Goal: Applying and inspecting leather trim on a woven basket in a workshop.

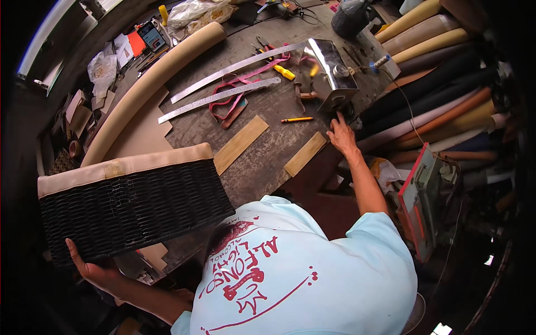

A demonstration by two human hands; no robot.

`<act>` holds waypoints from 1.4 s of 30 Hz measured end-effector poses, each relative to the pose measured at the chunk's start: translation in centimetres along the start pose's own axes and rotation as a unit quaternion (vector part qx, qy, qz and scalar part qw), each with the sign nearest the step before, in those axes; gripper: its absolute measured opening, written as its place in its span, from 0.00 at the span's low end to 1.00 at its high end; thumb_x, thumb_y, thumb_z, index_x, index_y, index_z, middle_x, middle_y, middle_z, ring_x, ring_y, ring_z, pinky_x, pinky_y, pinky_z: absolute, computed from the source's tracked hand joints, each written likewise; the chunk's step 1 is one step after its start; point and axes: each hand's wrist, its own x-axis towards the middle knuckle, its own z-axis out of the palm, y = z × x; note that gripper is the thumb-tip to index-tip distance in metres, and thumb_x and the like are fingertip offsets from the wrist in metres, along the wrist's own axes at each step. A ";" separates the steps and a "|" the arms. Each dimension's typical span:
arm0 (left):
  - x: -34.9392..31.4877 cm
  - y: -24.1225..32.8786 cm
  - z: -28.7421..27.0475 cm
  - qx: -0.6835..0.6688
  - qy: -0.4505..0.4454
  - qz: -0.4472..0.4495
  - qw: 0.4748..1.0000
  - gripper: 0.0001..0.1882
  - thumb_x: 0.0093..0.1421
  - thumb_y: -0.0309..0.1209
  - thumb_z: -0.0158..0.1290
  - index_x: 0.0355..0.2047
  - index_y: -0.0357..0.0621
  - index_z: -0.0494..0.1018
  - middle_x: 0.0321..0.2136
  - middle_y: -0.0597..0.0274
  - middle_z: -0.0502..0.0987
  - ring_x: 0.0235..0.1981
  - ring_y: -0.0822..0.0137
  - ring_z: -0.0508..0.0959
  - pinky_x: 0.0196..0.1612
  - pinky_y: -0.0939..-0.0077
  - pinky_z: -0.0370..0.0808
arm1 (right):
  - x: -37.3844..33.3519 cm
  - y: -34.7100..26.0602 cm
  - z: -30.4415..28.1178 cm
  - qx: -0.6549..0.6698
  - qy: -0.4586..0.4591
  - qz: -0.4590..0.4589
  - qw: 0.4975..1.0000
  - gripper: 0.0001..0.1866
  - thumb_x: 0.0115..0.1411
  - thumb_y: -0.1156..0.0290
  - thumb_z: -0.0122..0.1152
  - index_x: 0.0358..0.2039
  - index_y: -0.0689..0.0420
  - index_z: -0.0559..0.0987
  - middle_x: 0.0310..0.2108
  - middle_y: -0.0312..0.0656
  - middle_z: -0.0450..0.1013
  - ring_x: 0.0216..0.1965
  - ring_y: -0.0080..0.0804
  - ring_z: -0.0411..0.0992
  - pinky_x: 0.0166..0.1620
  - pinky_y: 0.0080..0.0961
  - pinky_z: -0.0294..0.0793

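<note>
My left hand (92,272) holds the lower left corner of a black woven basket-like panel (134,209). The thumb lies up against the weave, and the other fingers are hidden beneath. Along the panel's upper edge runs a stitched pale leather band (162,161) with a yellowish stain. My right hand (341,135) reaches forward with its index finger stretched out, just below the near end of a shiny metal box (329,64). Whether the fingertip touches the box, I cannot tell. Nothing shows in that hand. A yellow pencil (297,119) lies to its left.
Two wooden strips (241,145) and two steel rulers (220,99) with pink strapping lie on the worktable. A long tan roll (153,84) crosses the left side. Several material rolls (430,106) are stacked at right. A red-edged board (412,173) stands below them.
</note>
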 end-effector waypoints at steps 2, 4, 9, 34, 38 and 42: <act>-1.3 0.4 0.5 -0.011 0.014 -0.011 1.000 0.21 0.64 0.36 0.48 0.53 0.37 0.72 0.54 0.49 0.70 0.52 0.55 0.74 0.53 0.60 0.74 | 2.3 1.6 0.8 -0.017 -0.033 -0.010 0.999 0.13 0.51 0.68 0.64 0.34 0.55 0.71 0.56 0.53 0.62 0.44 0.59 0.70 0.44 0.50 0.71; -3.1 1.1 1.3 -0.003 0.050 -0.003 0.999 0.19 0.66 0.33 0.45 0.54 0.38 0.71 0.55 0.49 0.70 0.53 0.55 0.73 0.54 0.60 0.73 | 4.8 2.2 1.5 -0.024 -0.095 -0.003 0.995 0.15 0.49 0.64 0.67 0.34 0.56 0.74 0.45 0.54 0.69 0.42 0.57 0.71 0.42 0.48 0.71; -3.0 0.1 1.5 -0.053 -0.063 -0.043 0.996 0.21 0.61 0.37 0.53 0.49 0.34 0.73 0.46 0.54 0.77 0.43 0.59 0.78 0.46 0.65 0.77 | 6.6 5.7 1.4 -0.027 -0.135 -0.067 0.988 0.20 0.43 0.59 0.70 0.23 0.62 0.73 0.25 0.54 0.72 0.32 0.56 0.72 0.34 0.45 0.67; -4.0 1.4 3.4 -0.049 -0.106 0.009 0.993 0.18 0.62 0.31 0.52 0.49 0.30 0.70 0.43 0.52 0.77 0.41 0.62 0.80 0.45 0.70 0.79 | -6.4 -40.4 -5.9 0.555 -0.162 -0.474 0.664 0.15 0.60 0.61 0.56 0.44 0.50 0.64 0.61 0.42 0.65 0.72 0.46 0.35 0.69 0.51 0.30; -3.7 1.3 3.2 -0.038 -0.113 0.019 0.993 0.18 0.62 0.32 0.52 0.48 0.30 0.70 0.43 0.52 0.77 0.41 0.62 0.80 0.46 0.70 0.78 | -6.5 -41.3 -6.2 0.511 -0.133 -0.511 0.678 0.15 0.61 0.61 0.55 0.44 0.50 0.64 0.61 0.41 0.65 0.72 0.46 0.35 0.69 0.53 0.29; -3.1 1.1 3.2 -0.038 -0.112 0.013 0.993 0.18 0.62 0.31 0.52 0.48 0.30 0.70 0.43 0.52 0.77 0.41 0.62 0.80 0.45 0.70 0.79 | -6.7 -41.8 -6.3 0.469 -0.104 -0.530 0.699 0.15 0.63 0.61 0.54 0.44 0.51 0.63 0.61 0.42 0.65 0.72 0.44 0.35 0.69 0.52 0.27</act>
